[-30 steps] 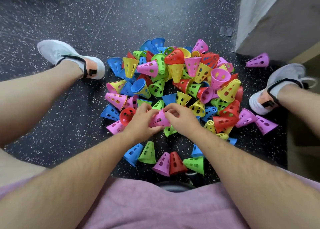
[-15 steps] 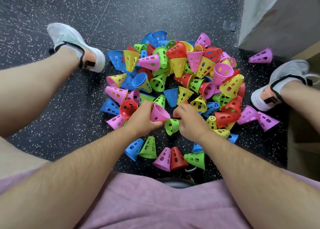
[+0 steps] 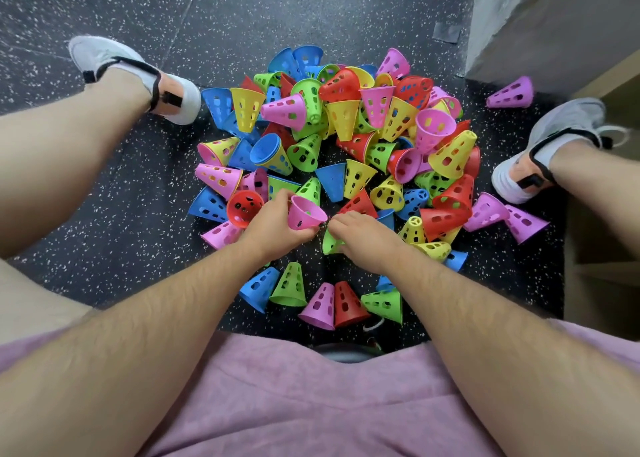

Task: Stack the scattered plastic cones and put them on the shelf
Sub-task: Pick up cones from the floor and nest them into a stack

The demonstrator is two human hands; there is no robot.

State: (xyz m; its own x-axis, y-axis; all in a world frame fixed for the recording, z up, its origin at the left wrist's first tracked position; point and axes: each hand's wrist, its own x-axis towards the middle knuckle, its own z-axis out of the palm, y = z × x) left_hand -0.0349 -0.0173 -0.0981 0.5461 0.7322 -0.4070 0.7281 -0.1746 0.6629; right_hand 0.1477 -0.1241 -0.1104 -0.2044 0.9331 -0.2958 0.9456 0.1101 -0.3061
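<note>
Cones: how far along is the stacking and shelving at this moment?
Done: nothing visibly; no finished stack or shelved cone shows. In hand: the left hand holds one pink cone, and the right hand covers a green cone, grip unclear. Left: nearly the whole pile on the floor, plus a stray cone by the wall.

Dark speckled floor [image 3: 104, 242], white left shoe [image 3: 104, 53], white right shoe [image 3: 568, 124] (both black-strapped), pink shorts [image 3: 311, 408], grey wall [image 3: 554, 16].

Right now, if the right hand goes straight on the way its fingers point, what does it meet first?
The right hand would probably meet the pink cone that the left hand grips; depth is unclear.
</note>
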